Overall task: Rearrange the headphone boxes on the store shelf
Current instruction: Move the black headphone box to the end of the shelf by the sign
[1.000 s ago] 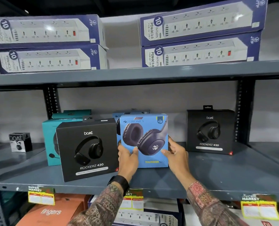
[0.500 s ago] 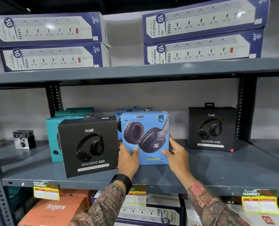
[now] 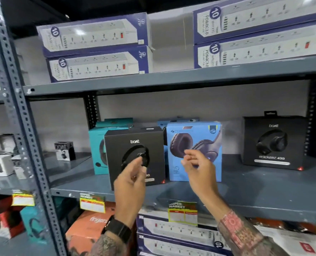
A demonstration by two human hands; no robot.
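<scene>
A light blue headphone box (image 3: 205, 141) stands upright on the grey middle shelf (image 3: 255, 189). Touching its left side is a black boat headphone box (image 3: 120, 145), with a teal box (image 3: 96, 145) behind it. Another black boat box (image 3: 272, 143) stands apart at the right. My left hand (image 3: 130, 183) hovers in front of the near black box, fingers loosely apart, holding nothing. My right hand (image 3: 199, 167) floats in front of the blue box, fingers curled but empty. A second blue box (image 3: 162, 122) peeks out behind the front one.
Long power-strip boxes (image 3: 96, 48) are stacked on the upper shelf. A slotted steel upright (image 3: 24, 126) runs down the left. A small black box (image 3: 64, 150) and white boxes (image 3: 0, 165) sit further left. Orange and power-strip boxes fill the shelf below.
Both hands have let go of the blue box and pulled back toward me. The left hand now sits in front of the black box. The camera has shifted left.
</scene>
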